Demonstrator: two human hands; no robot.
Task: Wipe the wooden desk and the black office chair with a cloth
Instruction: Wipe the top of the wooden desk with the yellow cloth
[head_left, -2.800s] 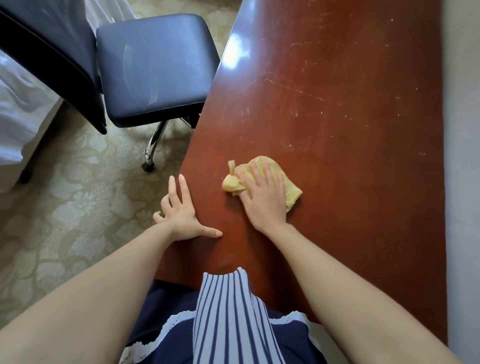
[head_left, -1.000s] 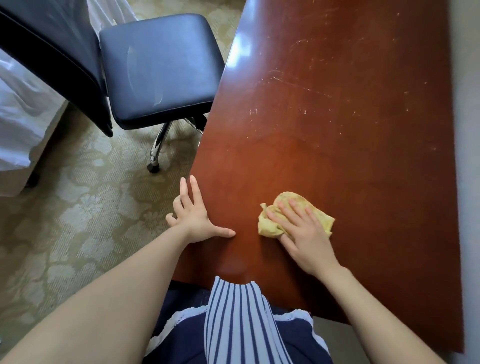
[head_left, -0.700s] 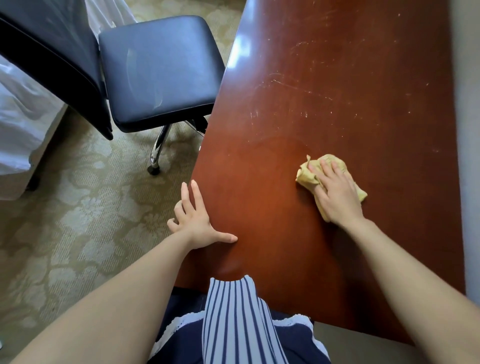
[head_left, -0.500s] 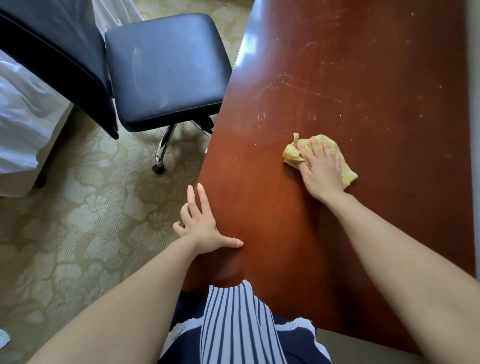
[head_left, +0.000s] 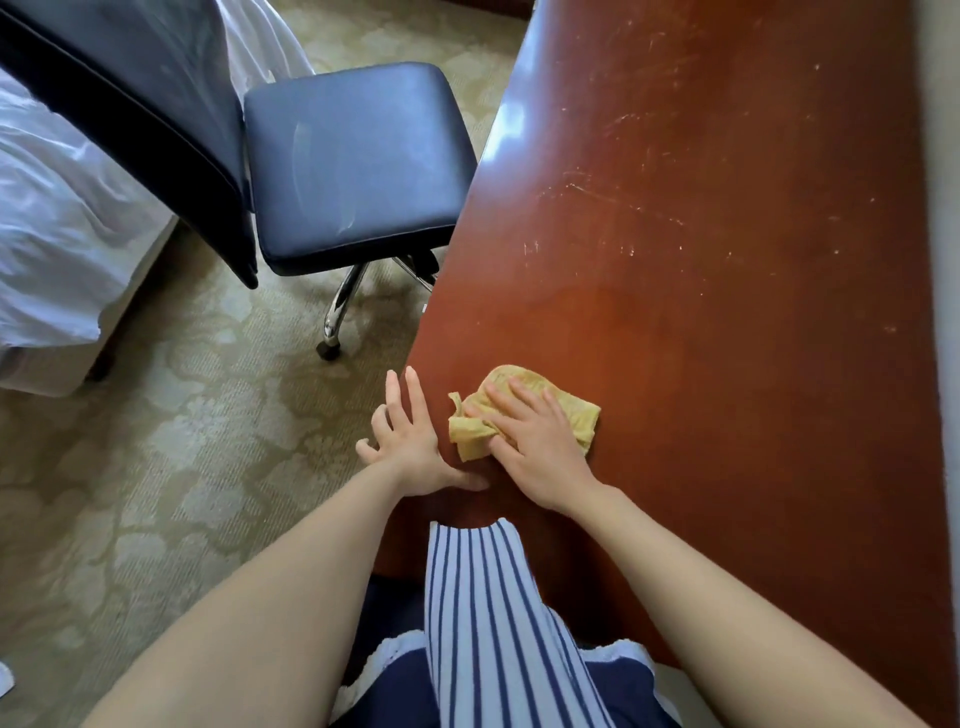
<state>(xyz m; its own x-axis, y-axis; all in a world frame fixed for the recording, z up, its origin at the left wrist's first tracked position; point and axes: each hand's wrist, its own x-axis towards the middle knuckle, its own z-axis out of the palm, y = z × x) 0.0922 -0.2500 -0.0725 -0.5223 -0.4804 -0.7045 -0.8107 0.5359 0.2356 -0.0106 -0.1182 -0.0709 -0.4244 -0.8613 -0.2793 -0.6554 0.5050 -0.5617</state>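
Hotel room — bed (head_left: 57, 249), desk (head_left: 727, 312), carpet (head_left: 156, 467)

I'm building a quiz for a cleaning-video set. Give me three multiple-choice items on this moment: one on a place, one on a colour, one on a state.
1. Where does the cloth lie?
A. On the desk near its left edge
B. On the chair seat
C. On the carpet

2. What colour is the cloth?
A. White
B. Yellow
C. Blue

3. What is the left hand doing?
A. Gripping the cloth
B. Holding the chair back
C. Resting open at the desk edge

Answers:
1. A: the cloth sits on the desk, close to its left edge and clear of the chair.
2. B: it shows pale yellow against the red-brown wood.
3. C: the left hand lies with straight fingers at the edge, while the right hand presses the cloth.
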